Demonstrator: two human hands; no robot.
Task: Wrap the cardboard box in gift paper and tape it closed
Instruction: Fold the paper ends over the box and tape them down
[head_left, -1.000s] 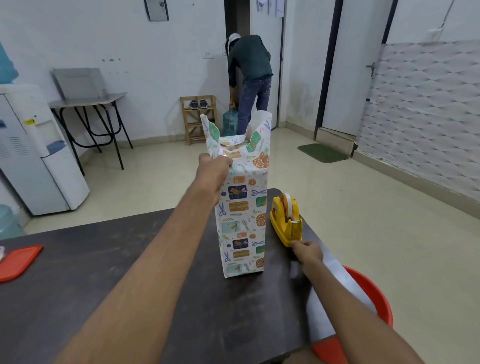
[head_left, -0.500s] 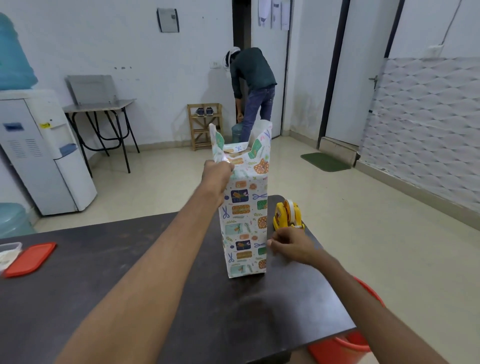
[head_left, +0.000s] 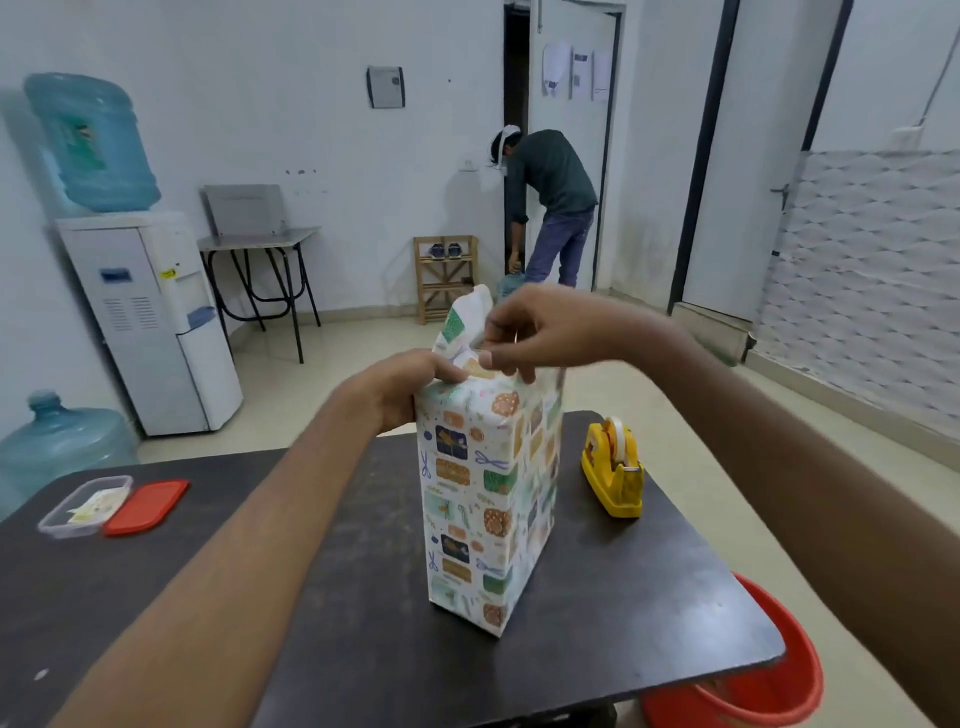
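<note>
At frame centre on the table (head_left: 311, 597), the wrapped box (head_left: 488, 499) stands upright, left hand (head_left: 410, 384) gripping its folded top, while the right hand (head_left: 535, 327), now up from the tape dispenser (head_left: 613, 473), hovers fingers pinched beside the upright paper flap (head_left: 465, 322), contents unclear: top closure likely starting.

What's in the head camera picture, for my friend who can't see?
Two hands work at the top of a tall gift-wrapped box standing on a dark table: the left hand grips its upper corner, the right hand touches the folded paper on top. A yellow tape dispenser sits beside the box, untouched.
</note>
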